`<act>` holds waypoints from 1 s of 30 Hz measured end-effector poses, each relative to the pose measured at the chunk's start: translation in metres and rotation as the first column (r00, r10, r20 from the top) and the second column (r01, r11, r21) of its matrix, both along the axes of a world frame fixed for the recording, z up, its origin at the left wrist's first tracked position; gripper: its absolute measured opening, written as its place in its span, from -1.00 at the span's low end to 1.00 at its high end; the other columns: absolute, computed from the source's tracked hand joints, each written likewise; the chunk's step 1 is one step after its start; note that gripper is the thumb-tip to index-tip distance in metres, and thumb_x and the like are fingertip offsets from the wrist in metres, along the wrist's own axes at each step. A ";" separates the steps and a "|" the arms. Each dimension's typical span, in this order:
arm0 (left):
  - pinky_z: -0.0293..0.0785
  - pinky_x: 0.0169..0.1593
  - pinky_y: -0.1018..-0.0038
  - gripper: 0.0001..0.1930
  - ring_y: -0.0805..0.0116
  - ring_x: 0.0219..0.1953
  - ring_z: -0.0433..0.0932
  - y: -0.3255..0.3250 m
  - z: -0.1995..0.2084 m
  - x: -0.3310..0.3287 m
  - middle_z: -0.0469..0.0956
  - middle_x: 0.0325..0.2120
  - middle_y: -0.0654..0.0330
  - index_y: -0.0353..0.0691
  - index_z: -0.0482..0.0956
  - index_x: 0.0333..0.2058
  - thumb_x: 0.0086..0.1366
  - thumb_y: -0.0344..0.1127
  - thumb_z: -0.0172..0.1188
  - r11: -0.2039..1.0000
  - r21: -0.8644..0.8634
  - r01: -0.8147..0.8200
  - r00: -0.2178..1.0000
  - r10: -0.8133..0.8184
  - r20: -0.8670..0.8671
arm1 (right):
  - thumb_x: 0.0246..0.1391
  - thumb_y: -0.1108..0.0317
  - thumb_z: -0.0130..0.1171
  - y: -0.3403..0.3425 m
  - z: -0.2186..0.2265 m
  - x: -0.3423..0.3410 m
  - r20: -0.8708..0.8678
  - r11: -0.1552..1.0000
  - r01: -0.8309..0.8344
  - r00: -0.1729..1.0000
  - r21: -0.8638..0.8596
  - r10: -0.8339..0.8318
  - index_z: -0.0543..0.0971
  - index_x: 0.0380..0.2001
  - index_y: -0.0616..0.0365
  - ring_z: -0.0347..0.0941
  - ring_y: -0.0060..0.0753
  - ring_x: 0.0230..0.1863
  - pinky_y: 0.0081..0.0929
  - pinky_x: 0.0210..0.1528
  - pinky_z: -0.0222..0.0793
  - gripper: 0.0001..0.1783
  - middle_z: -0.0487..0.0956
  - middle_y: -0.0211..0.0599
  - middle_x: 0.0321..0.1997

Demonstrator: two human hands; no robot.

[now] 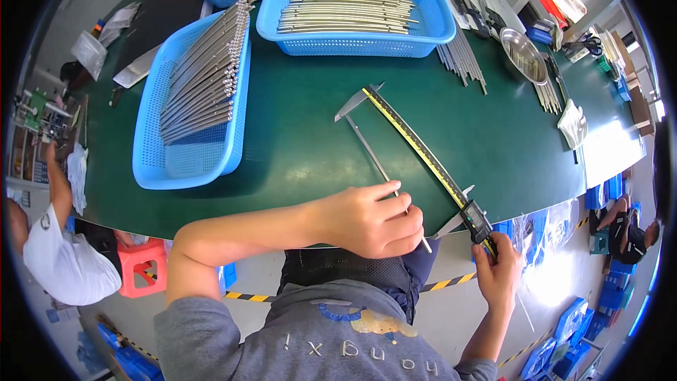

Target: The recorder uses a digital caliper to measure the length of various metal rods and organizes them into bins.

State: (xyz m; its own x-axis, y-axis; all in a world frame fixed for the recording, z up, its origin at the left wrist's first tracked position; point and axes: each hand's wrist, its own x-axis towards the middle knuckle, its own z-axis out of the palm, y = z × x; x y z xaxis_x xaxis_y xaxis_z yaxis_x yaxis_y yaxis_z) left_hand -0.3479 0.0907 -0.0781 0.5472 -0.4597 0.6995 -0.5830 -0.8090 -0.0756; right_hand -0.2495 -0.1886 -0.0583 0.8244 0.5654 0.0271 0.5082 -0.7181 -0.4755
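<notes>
My left hand [374,222] is closed around a thin metal rod [368,147], which slants away from me over the green table [303,148]. The rod's near end sticks out below my fingers. At its far end, it meets or nearly meets the tip of the fixed jaw of a long digital caliper [423,152]. My right hand [499,268] grips the caliper by its display end, just past the table's near edge. The jaws stand far apart, with the sliding jaw near the rod's close end; whether it touches the rod I cannot tell.
A blue basket [144,144] at left holds many ball-ended rods. Another blue basket [356,48] behind holds plain rods. Loose rods [462,56], a metal bowl [522,56] and a white cloth [572,125] lie at right. Another person [67,254] is at far left.
</notes>
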 end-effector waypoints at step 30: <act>0.55 -0.07 0.28 -0.89 0.31 -0.23 0.50 -0.005 -0.019 0.005 0.51 -0.32 0.28 -0.11 0.54 -0.41 0.03 -0.32 0.21 0.994 -0.004 -0.112 0.982 0.110 -0.153 | -0.05 0.36 0.27 0.001 0.002 -0.012 -0.045 0.999 -0.013 0.999 0.033 0.015 0.49 -0.25 0.24 0.35 -0.43 -0.65 -0.50 -0.57 0.25 -0.71 0.48 -0.27 -0.55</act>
